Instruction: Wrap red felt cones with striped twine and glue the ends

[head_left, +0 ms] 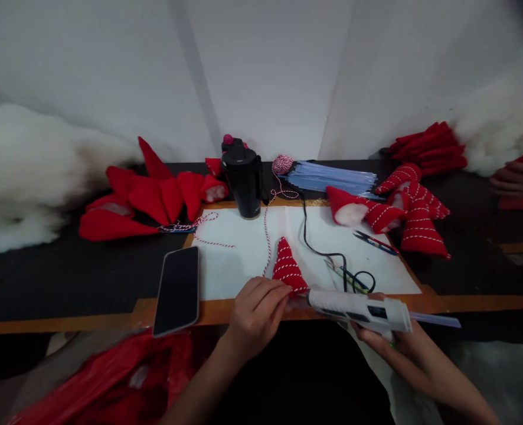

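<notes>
Red felt banded with white cord makes up the small cone (288,267) held in my left hand (257,316), fingers closed against its wide base, its long axis running away from my palm with the tip pointing to the far side of the paper. Just right of that hand, my right hand (388,342) grips a white hot glue gun (359,310), its nozzle (309,298) aimed leftward at the cone's base, almost touching. Past my left fingertips lie a white paper sheet (235,271) and red-and-white twine (267,236), with a black phone (177,290) further left.
</notes>
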Demonstrator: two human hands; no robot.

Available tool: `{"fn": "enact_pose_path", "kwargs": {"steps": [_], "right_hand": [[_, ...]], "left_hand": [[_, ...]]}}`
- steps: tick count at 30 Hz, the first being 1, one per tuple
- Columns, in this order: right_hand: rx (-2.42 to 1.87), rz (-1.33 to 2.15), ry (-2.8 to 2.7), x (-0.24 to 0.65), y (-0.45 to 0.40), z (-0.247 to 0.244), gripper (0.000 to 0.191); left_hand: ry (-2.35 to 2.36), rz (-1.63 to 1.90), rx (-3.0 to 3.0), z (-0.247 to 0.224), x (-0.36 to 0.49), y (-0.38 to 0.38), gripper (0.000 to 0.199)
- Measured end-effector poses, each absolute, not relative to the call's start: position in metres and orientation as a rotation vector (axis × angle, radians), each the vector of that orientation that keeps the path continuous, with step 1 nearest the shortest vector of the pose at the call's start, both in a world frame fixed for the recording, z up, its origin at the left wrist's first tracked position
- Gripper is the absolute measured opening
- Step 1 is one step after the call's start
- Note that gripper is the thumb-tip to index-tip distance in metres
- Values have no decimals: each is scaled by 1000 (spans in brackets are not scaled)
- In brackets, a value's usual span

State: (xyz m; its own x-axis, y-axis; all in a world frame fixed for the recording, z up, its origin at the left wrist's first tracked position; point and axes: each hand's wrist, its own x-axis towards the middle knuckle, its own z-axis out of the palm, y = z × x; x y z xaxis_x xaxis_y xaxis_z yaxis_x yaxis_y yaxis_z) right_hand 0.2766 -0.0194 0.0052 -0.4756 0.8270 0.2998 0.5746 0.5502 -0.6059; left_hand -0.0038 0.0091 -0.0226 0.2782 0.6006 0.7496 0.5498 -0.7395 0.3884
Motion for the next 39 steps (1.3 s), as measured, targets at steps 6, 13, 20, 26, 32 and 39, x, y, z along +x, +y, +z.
{"fn": "enact_pose_path", "kwargs": {"steps": [6, 13, 20, 26, 32, 39], "right_hand": [[-1189, 576, -2171, 283, -23, -1, 23], [-1152, 683, -2117, 283, -23, 5, 16], [-1187, 730, -2131, 279, -18, 10, 17], [-1260, 761, -2040, 275, -15, 2, 21], [-1303, 751, -2074, 267, -11, -3, 19], [-1411, 690, -2107, 263, -10, -5, 26]], "left_hand": [[1130, 1498, 2471, -25, -5, 8, 30], [1107, 1495, 2516, -29, -4, 7, 32], [1129, 1547, 2589, -35, -6, 4, 33], [1180, 1565, 2675, -32, -5, 4, 25], [1222, 1455, 2660, -29, -6, 5, 24], [1266, 1370, 2593, -24, -8, 2, 23]]}}
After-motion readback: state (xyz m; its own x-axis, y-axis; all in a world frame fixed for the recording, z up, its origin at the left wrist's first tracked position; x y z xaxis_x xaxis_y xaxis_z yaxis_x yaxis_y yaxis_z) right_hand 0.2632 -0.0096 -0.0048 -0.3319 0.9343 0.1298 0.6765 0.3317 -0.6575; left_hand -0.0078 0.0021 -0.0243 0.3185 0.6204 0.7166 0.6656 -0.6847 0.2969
